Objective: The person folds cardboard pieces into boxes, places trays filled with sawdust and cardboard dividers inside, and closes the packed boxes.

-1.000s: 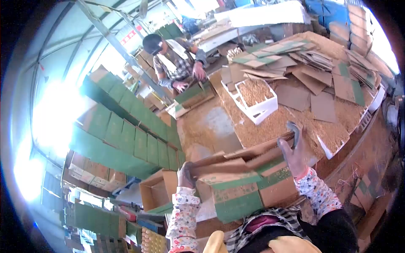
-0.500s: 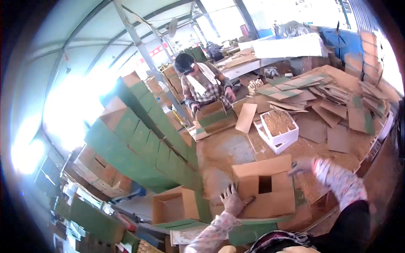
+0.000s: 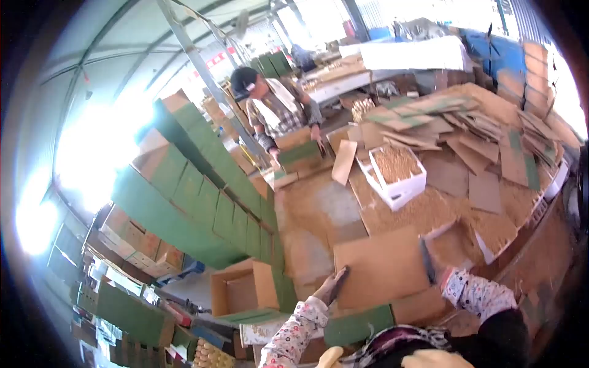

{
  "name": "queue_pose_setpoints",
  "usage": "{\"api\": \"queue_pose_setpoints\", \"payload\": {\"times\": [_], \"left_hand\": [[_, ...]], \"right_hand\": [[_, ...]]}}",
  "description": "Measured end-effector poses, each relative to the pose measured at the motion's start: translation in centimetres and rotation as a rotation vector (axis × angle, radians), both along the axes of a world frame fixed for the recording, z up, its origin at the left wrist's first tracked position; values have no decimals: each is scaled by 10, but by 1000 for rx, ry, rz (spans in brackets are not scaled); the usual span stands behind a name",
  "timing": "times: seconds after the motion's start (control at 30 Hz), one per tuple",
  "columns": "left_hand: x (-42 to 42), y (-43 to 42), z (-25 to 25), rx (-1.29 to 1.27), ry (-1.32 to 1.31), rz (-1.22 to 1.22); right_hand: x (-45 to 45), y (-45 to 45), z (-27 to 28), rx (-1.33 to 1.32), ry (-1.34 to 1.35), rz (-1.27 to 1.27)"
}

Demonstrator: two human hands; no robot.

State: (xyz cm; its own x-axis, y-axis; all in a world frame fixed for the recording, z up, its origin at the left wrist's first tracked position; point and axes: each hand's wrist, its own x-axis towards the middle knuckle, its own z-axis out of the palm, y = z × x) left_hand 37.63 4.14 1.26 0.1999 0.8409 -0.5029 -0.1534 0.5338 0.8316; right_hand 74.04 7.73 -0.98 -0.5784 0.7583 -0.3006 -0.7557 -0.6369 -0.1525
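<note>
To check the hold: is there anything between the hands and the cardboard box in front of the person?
Nothing visible: the left hand and right hand are at opposite sides of the cardboard box. The white box stands beyond it, not between.

I log the worktable [image 3: 318, 202]: dusty, patchy top | right side: brown granules [image 3: 396, 219] spread broadly | middle: granule-filled white box [image 3: 410, 195] | behind and right of it, as I see it: overlapping flattened cardboard [image 3: 429, 119] | left of white box: loose cardboard strip [image 3: 344, 162] | far edge: green-banded carton [image 3: 300, 156] | near edge: larger carton [image 3: 383, 265], underside hidden from me
</note>
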Motion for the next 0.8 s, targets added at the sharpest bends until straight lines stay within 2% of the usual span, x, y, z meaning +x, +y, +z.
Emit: {"api": "queue_pose_setpoints", "payload": {"times": [0.03, 0.1, 0.13, 0.17, 0.23, 0.27, 0.3, 0.33, 0.37, 0.4, 0.43, 0.47, 0.5, 0.53, 0.57, 0.6, 0.63, 0.67, 0.7, 0.77, 0.8], "left_hand": [[8, -2, 21, 160, 102, 17], [28, -42, 53, 1018, 376, 47], [13, -57, 24, 1117, 729, -62], [-3, -72, -4, 1227, 1078, -149], [-52, -84, -62, 1045, 1443, -693], [-57, -87, -54, 761, 1270, -410], [-63, -69, -37, 831, 1139, -152], [-56, -44, -34, 751, 757, 209], [-49, -19, -32, 761, 337, 572], [-16, -4, 20, 761, 156, 584], [-5, 15, 20, 835, 608, 500], [-2, 32, 4, 814, 1028, 316], [-2, 46, -5, 643, 1386, 26], [-3, 55, -5, 610, 1185, 45], [-4, 65, -6, 567, 989, 72], [9, 60, 8, 622, 1111, 65], [-11, 64, -14, 598, 1194, 38], [-15, 53, -13, 648, 1265, 138], [24, 40, 24, 545, 1215, 184], [17, 48, 13, 570, 1262, 134], [13, 47, 9, 537, 1250, 155]], "right_hand": [[6, 9, 22, 171, -215, 1], [0, 23, 91, 322, -313, 25], [-5, 30, 105, 367, -410, 53], [-10, 39, 97, 436, -649, 128], [-30, 54, 53, 804, -1542, 447], [-45, 53, 22, 985, -1797, 415], [-57, 52, -10, 1127, -1923, 200], [-63, 55, -34, 1248, -2176, 89], [-67, 46, -3, 1168, -2035, 190], [-71, 43, 20, 1059, -1756, 250], [-75, 40, 42, 913, -1502, 301], [-63, 40, 33, 743, -1136, 253], [-37, 41, -18, 1006, -1234, 52], [-11, 41, -67, 1239, -1367, -188], [12, 29, -55, 942, -1409, -408], [36, 15, -41, 648, -1384, -647], [69, 1, -10, 429, -1740, -783], [94, -2, -49, 207, -1688, -1008], [149, -11, -84, -9, -1605, -1213], [212, -10, -133, -475, -1441, -1362], [232, -8, -176, -462, -1228, -1357]]}}
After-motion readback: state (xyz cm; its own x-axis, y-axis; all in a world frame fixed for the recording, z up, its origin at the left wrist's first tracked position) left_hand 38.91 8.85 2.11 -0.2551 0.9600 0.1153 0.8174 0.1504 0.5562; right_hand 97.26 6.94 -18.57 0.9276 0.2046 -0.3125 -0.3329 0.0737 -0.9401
